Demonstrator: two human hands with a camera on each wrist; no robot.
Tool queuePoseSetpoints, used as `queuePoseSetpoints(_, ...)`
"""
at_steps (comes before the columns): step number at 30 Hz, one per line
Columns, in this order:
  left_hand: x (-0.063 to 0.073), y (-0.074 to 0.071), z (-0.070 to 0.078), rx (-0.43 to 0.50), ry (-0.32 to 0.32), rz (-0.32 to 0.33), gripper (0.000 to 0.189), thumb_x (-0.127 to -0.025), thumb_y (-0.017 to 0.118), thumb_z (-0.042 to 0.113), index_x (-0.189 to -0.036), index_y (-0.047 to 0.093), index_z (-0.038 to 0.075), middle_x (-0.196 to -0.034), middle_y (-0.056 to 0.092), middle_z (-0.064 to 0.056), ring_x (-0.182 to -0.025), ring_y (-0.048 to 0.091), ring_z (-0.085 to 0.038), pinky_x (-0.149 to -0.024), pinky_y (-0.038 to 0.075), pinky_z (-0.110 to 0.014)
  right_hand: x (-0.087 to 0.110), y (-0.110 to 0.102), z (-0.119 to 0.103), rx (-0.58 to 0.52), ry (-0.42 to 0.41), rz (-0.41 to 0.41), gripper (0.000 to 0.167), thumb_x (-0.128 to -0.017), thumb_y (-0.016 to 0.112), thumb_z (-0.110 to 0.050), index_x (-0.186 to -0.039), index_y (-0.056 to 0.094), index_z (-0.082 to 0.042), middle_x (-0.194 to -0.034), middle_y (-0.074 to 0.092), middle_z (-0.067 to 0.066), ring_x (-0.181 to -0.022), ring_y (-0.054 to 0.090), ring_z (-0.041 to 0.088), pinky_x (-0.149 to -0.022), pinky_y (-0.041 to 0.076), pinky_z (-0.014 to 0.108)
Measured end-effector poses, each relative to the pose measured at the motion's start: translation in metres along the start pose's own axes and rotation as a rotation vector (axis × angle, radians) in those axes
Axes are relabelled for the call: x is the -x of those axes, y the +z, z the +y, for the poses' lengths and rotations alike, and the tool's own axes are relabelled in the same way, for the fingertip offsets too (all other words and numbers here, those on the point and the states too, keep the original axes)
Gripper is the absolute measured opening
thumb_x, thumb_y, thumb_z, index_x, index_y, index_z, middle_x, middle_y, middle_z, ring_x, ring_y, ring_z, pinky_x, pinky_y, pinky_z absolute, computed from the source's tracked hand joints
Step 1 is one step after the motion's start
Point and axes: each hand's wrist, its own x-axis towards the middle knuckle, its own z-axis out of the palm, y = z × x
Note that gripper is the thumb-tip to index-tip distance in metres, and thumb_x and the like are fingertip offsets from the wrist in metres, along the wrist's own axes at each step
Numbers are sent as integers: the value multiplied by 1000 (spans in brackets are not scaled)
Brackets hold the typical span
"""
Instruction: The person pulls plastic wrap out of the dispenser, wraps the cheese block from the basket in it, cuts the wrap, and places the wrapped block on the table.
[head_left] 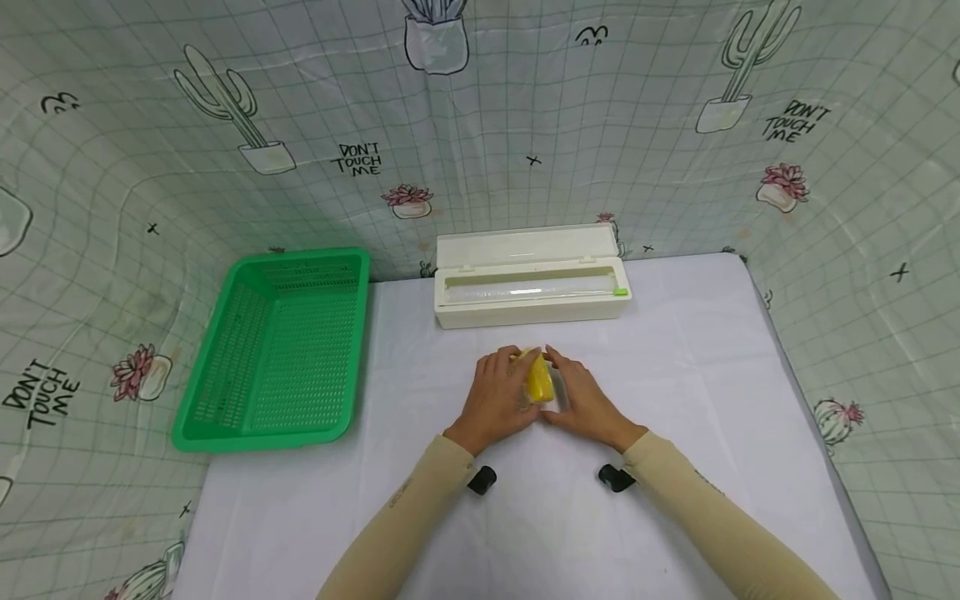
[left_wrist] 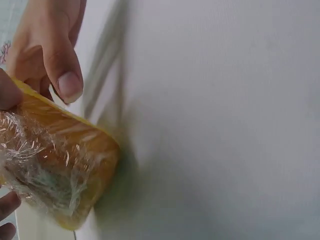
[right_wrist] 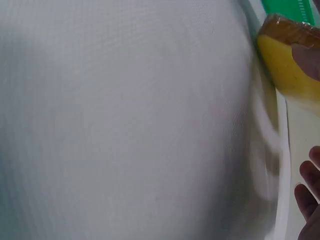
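My left hand (head_left: 498, 392) grips a yellow block-like thing (head_left: 540, 379) with rounded corners, its thumb on one side and fingers on the other. In the left wrist view crinkled clear plastic film covers the thing's shaded orange-brown face (left_wrist: 60, 160). Its smooth yellow side (right_wrist: 285, 65) shows in the right wrist view, tilted above the white cloth. What lies under the film is unclear. Just to the right, my right hand (head_left: 588, 404) has its thumb and fingers spread apart beside the thing. A gap separates these fingers (right_wrist: 309, 175) from the yellow side.
A cream cling-film dispenser (head_left: 532, 312) lies behind the hands, lid raised, with a film roll inside and a green slider (head_left: 620, 292) at its right end. At left stands a green plastic basket (head_left: 360, 350). A patterned curtain (head_left: 480, 125) surrounds the white-covered table (head_left: 697, 350).
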Motion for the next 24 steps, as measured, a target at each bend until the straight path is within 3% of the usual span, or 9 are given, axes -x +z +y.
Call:
queuePoseSetpoints(9, 7, 2, -2, 471, -71, 89, 81, -87, 82, 21, -157, 44, 5, -139, 37, -19, -128, 45, -37, -111, 39, -59, -4, 0, 1, -159, 68, -96, 100, -85, 86, -16, -163, 27, 1, -156, 47, 24, -145, 43, 45, -118, 35, 67)
queuePoseSetpoints(14, 11, 5, -6, 630, -129, 62, 81, -89, 80, 22, -158, 40, 6, -143, 33, -20, -133, 40, -41, -113, 37, -63, -2, -3, 1, -250, 119, -130, 93, -88, 87, -21, -162, 32, -6, -153, 49, 20, -145, 44, 43, -117, 37, 67)
queuePoseSetpoints(19, 16, 8, -13, 670, -136, 29, 81, -92, 78, 31, -158, 37, 8, -145, 32, -20, -136, 37, -41, -113, 35, -62, -1, -5, 0, -283, 126, -128, 88, -87, 87, -21, -159, 38, -9, -153, 49, 18, -142, 45, 41, -116, 37, 67)
queuePoseSetpoints(24, 21, 7, -23, 557, -70, 33, 85, -89, 81, 29, -157, 34, 6, -149, 38, -18, -140, 39, -36, -116, 28, -60, -3, -9, 0, -165, 19, -59, 81, -85, 88, -19, -153, 47, -6, -149, 54, 16, -137, 45, 40, -115, 37, 66)
